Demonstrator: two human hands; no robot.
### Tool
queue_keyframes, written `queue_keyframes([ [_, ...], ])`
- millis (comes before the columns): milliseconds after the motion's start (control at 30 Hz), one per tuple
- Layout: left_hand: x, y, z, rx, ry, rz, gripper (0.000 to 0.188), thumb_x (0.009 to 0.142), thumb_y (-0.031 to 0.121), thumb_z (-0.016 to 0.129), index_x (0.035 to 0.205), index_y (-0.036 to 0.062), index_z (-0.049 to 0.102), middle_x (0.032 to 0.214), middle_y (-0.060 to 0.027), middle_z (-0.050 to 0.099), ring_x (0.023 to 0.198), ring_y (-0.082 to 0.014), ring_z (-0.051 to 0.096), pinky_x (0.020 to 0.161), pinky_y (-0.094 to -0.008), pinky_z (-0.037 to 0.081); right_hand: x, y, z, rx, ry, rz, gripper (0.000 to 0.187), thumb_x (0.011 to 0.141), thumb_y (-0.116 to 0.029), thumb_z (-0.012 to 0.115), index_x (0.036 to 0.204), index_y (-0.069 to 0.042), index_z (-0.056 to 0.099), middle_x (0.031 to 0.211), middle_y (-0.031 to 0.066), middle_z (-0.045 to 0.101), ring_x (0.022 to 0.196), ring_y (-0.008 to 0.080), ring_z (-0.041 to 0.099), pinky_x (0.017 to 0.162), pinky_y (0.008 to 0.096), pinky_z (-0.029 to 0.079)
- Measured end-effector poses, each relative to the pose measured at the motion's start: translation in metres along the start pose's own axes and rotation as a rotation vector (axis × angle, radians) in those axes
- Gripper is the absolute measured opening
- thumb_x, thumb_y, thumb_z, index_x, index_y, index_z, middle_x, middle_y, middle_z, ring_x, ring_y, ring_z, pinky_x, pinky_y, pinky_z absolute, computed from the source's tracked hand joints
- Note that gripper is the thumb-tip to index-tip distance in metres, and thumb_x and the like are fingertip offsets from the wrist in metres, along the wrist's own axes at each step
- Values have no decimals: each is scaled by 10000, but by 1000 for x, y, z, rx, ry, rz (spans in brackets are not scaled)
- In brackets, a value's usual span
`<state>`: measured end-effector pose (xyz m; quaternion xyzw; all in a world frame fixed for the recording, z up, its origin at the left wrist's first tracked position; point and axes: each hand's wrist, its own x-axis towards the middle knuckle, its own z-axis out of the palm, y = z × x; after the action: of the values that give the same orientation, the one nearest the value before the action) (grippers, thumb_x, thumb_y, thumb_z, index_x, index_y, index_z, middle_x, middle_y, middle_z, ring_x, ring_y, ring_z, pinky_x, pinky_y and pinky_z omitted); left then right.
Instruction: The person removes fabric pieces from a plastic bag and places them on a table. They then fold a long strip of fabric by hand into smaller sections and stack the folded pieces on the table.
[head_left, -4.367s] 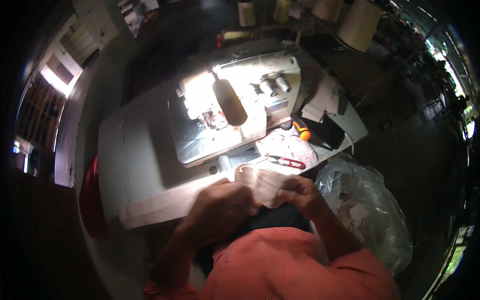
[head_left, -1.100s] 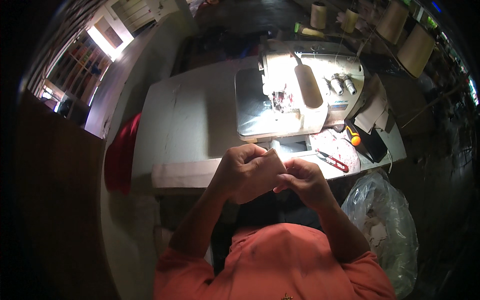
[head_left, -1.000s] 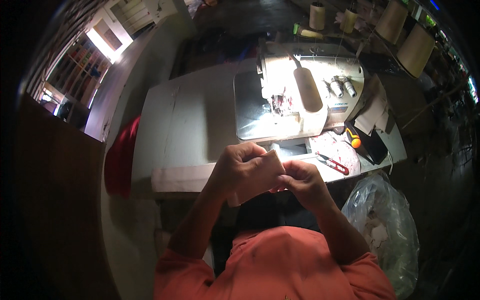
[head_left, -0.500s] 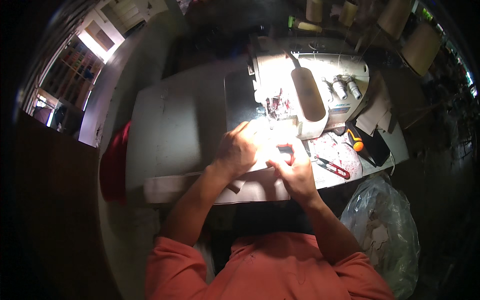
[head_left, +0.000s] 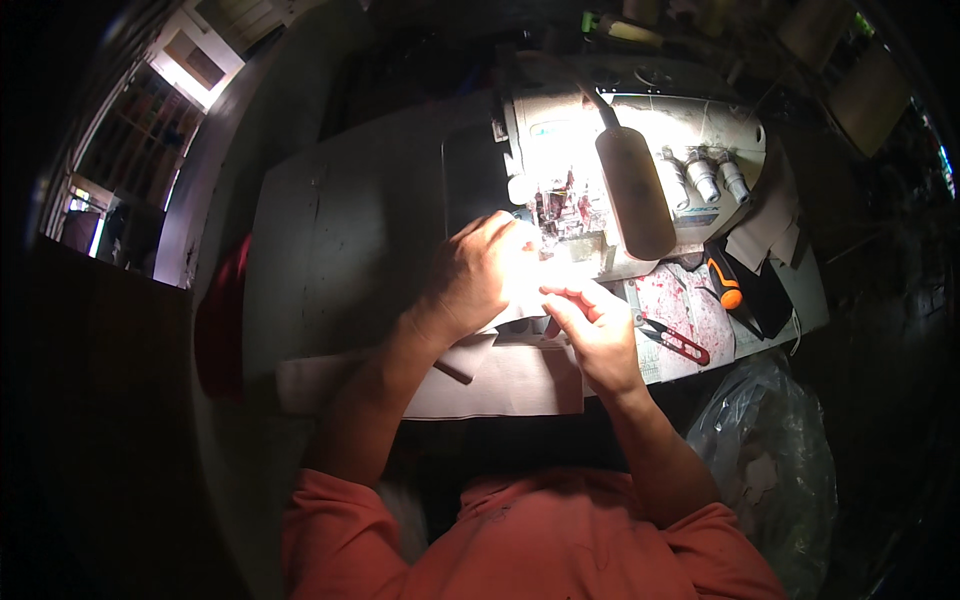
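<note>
A sewing machine [head_left: 570, 150] stands on the table, its needle area [head_left: 565, 212] washed out by bright lamp light. Just in front of the needle area, a pale fabric piece [head_left: 515, 315] lies beneath my hands. My left hand [head_left: 480, 275] bends over the fabric and grips it, its fingertips partly lost in the glare. To its right, my right hand [head_left: 603, 330] pinches the fabric's near edge between thumb and fingers. A long folded strip of pale fabric [head_left: 520, 380] runs along the table's front edge, below both hands.
A lamp with a long oval head [head_left: 637, 195] hangs over the machine. Right of my right hand lie red-handled thread snips [head_left: 680, 343] and an orange-and-black-handled tool [head_left: 728, 290]. A clear plastic bag [head_left: 765, 440] with scraps hangs below the table's right end. Red cloth [head_left: 225, 320] is at the left.
The left hand has shifted slightly up toward the needle area. My right hand's fingers have closed into a tighter pinch, and more of the folded strip shows. The view has shifted a little.
</note>
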<state>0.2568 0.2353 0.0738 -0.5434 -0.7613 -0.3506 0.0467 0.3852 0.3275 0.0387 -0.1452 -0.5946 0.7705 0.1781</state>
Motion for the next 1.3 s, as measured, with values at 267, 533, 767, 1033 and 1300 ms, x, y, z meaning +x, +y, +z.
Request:
queue_keyframes([
  [267,-28,22,9,188,79,116,155,668,24,525,815,-25,536,908,-173,542,913,-306,525,814,-369,415,-2,1,2,-19,29,-8,204,811,-24,511,999,51,538,846,90,593,650,110,535,604,215,443],
  [533,3,-15,5,-176,-7,-175,228,718,62,524,933,-13,528,886,-205,547,867,-331,535,771,-379,415,-26,3,-18,40,53,-11,199,829,-17,461,1013,46,506,809,106,601,696,109,546,666,224,446],
  [767,30,-70,6,133,17,-447,401,843,279,390,1131,3,439,887,-252,554,820,-351,564,775,-373,452,-58,4,-44,-56,121,-33,164,832,-14,445,973,44,504,790,107,584,670,113,537,647,221,444],
  [1033,-74,71,16,219,29,-36,186,664,172,637,752,65,511,746,-85,473,726,-237,456,657,-354,350,-68,11,-57,-112,127,30,157,827,-14,451,960,43,511,808,93,581,664,104,527,633,214,440],
  [1300,-100,54,34,-164,127,-132,84,735,125,555,726,69,494,743,-71,474,696,-223,453,644,-344,346,-70,-14,-39,-327,-21,1,169,792,-55,529,938,30,524,760,74,568,640,108,506,598,220,425],
])
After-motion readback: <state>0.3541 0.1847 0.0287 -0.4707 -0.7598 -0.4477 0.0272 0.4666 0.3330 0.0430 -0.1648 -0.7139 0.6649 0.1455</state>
